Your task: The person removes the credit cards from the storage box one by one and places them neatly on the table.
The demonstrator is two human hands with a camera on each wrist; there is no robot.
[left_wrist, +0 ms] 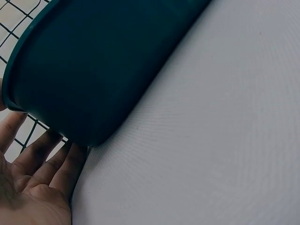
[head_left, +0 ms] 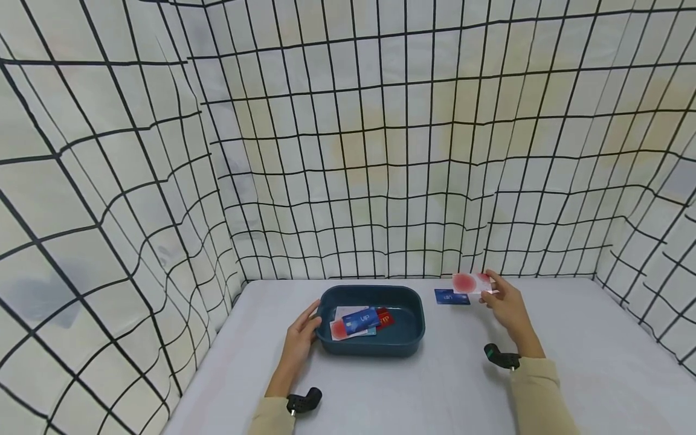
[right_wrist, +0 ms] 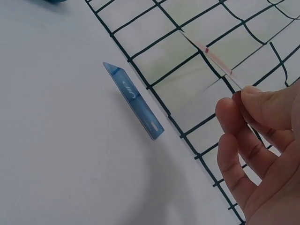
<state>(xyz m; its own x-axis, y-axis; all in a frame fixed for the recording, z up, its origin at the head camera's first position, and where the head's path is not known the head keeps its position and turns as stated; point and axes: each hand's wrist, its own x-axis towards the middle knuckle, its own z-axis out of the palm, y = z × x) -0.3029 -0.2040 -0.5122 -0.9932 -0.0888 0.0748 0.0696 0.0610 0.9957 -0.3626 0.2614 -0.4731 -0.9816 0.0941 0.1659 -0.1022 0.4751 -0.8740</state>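
Right hand: thumb and fingertips drawn together, the right hand pinching one end of the red-and-white card.
Red-and-white card: right of the teal tray, lifted off the table, overlapping the blue VIP card in the head view.
Card's long axis: roughly left to right in the head view, free end toward the tray's side, pinched end toward the right; nearly edge-on in the right wrist view.
Handling the card: a light pinch at the very end should suffice; squeezing harder could bow it. Best kept clear of the blue VIP card beneath, so neither drags.
Left hand: fingers loosely extended, the left hand touching the tray's left end, gripping no card. A gentle steadying touch seems enough; pushing might slide the tray.
Tray's long axis: left to right, a few cards lying inside.
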